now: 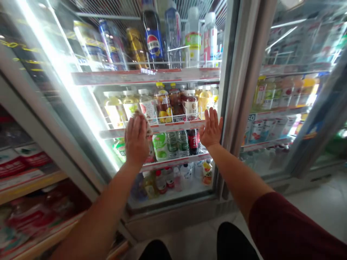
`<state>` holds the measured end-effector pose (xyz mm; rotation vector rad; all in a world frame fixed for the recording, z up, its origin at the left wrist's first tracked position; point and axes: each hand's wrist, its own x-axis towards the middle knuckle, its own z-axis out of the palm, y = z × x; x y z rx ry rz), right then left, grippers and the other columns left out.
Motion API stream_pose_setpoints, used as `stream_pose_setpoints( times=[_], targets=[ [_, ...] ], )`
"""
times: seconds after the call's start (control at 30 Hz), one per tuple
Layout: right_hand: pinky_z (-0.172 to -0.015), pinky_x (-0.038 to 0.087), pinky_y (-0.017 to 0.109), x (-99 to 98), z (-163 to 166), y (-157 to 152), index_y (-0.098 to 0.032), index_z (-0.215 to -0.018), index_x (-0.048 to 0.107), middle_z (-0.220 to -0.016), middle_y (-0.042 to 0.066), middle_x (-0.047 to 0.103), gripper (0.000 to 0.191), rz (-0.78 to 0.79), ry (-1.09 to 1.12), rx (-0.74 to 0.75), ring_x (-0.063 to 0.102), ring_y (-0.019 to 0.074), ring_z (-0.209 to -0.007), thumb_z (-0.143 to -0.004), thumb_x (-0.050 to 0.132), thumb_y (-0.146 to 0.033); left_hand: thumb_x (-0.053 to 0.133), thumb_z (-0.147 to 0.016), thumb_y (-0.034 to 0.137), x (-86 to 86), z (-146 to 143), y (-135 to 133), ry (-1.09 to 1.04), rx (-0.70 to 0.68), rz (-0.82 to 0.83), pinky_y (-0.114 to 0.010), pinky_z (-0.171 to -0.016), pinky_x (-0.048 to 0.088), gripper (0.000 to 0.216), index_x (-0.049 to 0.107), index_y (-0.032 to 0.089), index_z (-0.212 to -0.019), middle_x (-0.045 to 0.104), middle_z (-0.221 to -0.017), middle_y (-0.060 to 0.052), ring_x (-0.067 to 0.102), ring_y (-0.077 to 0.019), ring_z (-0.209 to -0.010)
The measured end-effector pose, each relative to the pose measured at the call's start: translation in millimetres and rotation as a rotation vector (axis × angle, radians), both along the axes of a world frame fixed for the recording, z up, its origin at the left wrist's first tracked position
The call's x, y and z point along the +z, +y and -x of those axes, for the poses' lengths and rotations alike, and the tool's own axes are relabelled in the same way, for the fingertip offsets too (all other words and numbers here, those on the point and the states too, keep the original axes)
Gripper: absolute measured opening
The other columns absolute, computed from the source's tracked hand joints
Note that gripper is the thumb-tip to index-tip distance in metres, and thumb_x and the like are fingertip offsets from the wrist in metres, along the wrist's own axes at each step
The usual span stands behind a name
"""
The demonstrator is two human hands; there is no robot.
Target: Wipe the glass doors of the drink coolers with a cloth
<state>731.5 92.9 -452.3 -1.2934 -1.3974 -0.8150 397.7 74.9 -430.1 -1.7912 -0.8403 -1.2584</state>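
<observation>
My left hand [136,135] presses a crumpled, light-coloured cloth [148,126] against the glass door [173,198] of a drinks fridge. Its fingers lie over the cloth, which shows only along the top and right of the hand. To the right, my right hand [211,129] rests on the same glass near the door frame, fingers stretched out and nothing in it. Behind the glass, a shelf edge [173,127] runs between the hands at about their height.
Bottles and cans fill the fridge shelves, among them a cola bottle [152,39] on top. The metal door frame [245,83] separates a second fridge door on the right. At left stands a shelf [32,186] with red packages. My knees [155,251] show below.
</observation>
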Motion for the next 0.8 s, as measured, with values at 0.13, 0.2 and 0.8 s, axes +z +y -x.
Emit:
stream_pose_setpoints(
  times=[0.13, 0.2, 0.8],
  targets=[
    [-0.135, 0.02, 0.068, 0.7, 1, -2, -0.015, -0.171, 0.035, -0.175, 0.017, 0.042, 0.071, -0.001, -0.002, -0.006, 0.03, 0.0332, -0.167, -0.102, 0.033, -0.031, 0.047, -0.105, 0.012, -32.2, 1, -5, 0.19, -0.033, 0.08, -0.048, -0.135, 0.036, 0.061, 0.051, 0.025, -0.164, 0.06, -0.159, -0.012, 0.045, -0.0271, -0.159],
    [-0.136, 0.019, 0.068, 0.8, 1, -2, -0.016, -0.172, 0.035, -0.175, 0.016, 0.042, 0.071, 0.0, 0.007, -0.005, 0.029, 0.0329, -0.168, -0.102, 0.033, -0.03, 0.049, -0.106, 0.015, -15.3, 10, 1, 0.166, -0.043, 0.063, -0.05, -0.137, 0.031, 0.059, 0.052, 0.026, -0.164, 0.058, -0.161, -0.011, 0.042, -0.0268, -0.161],
    [-0.135, 0.021, 0.068, -1.8, 0, 1, -0.015, -0.172, 0.036, -0.176, 0.018, 0.041, 0.071, -0.003, -0.007, -0.003, 0.03, 0.0334, -0.167, -0.102, 0.034, -0.031, 0.045, -0.106, 0.021, -14.6, 39, 9, -0.037, 0.031, 0.024, -0.058, -0.139, 0.024, 0.06, 0.047, 0.014, -0.166, 0.045, -0.17, -0.019, 0.029, -0.033, -0.167]
  ],
)
